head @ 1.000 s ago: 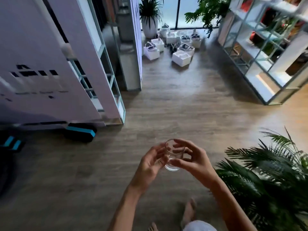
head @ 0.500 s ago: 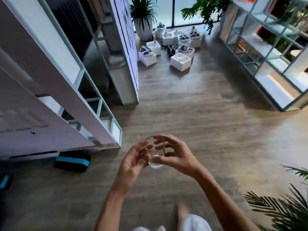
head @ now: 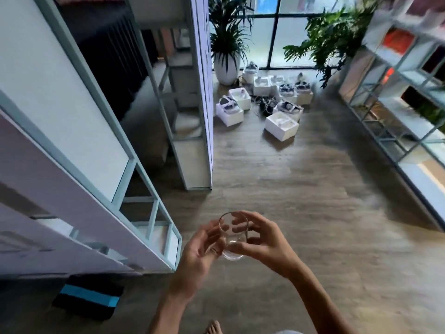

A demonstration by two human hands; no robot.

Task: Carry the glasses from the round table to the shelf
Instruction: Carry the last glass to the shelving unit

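A clear, empty drinking glass (head: 233, 237) is held upright above the wooden floor, low in the middle of the head view. My right hand (head: 265, 244) wraps its right side, fingers curled round the rim and wall. My left hand (head: 199, 251) cups the glass from the left, fingers against its lower part. A white, metal-framed shelf unit (head: 134, 179) stands close on the left. A second open shelf unit (head: 395, 131) runs along the right wall. The round table is out of view.
Several white boxes (head: 280, 125) with gear lie on the floor ahead, near a potted plant (head: 226, 56) and a window. A black and blue block (head: 89, 295) lies on the floor at the lower left. A white partition (head: 204, 92) stands ahead on the left.
I have walked forward, both hands staying on the glass. The left shelf unit has come closer, the fern at the lower right has left the view, and the boxes and window are nearer.
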